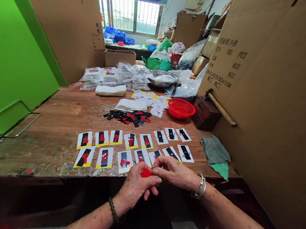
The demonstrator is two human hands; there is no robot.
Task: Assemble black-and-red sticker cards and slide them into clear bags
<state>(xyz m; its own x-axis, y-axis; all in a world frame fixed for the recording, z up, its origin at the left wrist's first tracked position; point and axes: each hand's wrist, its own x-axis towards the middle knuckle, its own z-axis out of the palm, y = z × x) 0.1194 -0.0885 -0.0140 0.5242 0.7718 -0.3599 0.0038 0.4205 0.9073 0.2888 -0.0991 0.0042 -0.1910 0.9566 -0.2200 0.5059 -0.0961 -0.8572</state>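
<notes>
In front of the table's near edge, my left hand (133, 186) is closed round a small red piece (146, 172), mostly hidden by the fingers. My right hand (175, 173) meets it there, thumb and fingertips pinched at the piece's edge; what exactly they grip is too small to make out. Just beyond lie two rows of white and yellow cards (122, 165), each bearing a black strip (105, 158). Red T-shaped pieces (85, 139) lie on the strips at the left and middle; those at the right show black strips without red. A loose pile of black and red pieces (132, 117) sits behind the rows.
Paper stacks (110, 89), scattered cards (154, 100) and a red basket (181, 110) stand farther back. Bagged packs (99, 74) and a metal bowl (161, 79) lie behind. A hammer (222, 108) rests on a dark block (206, 113), near a grey-green cloth (215, 152). Cardboard (268, 106) walls the right.
</notes>
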